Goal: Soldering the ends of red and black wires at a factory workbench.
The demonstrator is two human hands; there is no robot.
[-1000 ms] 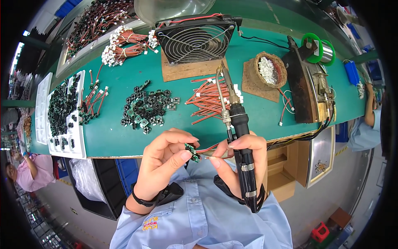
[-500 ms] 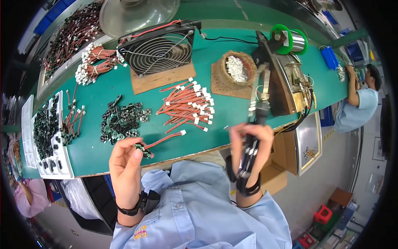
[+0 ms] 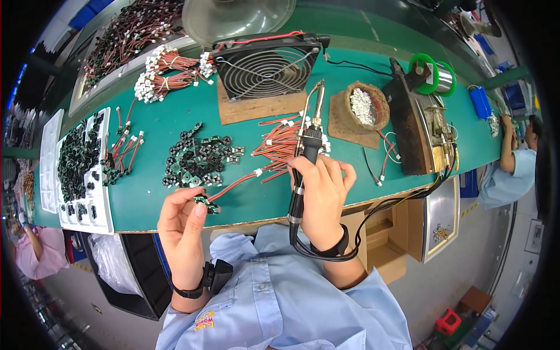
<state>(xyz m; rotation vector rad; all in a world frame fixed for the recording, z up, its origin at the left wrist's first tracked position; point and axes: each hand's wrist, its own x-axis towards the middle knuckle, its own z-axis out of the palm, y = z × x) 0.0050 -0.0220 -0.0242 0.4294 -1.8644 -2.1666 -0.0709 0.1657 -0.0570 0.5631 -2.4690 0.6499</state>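
Observation:
My left hand [image 3: 182,227] pinches a small green circuit board [image 3: 205,202] between thumb and fingers, over the table's front edge. From the board a red-and-black wire lead [image 3: 234,185] runs up right to a white connector. My right hand [image 3: 324,192] grips a black-handled soldering iron [image 3: 296,204]. Its metal tip points up and away, with a thin tube alongside, over a pile of wire leads [image 3: 273,142] with white connectors. Left of that pile lies a heap of small black and green circuit boards [image 3: 195,160].
A black fan [image 3: 265,70] stands behind the piles. To the right are a round bowl [image 3: 379,111] of silvery bits, a dark soldering station [image 3: 411,128] and a green solder spool [image 3: 429,76]. White trays [image 3: 105,204] hold boards at left. Another person [image 3: 516,163] sits far right.
My right hand has moved left with the soldering iron, bringing it closer to the left hand. The left hand keeps its pinch on the circuit board. The whole view has shifted.

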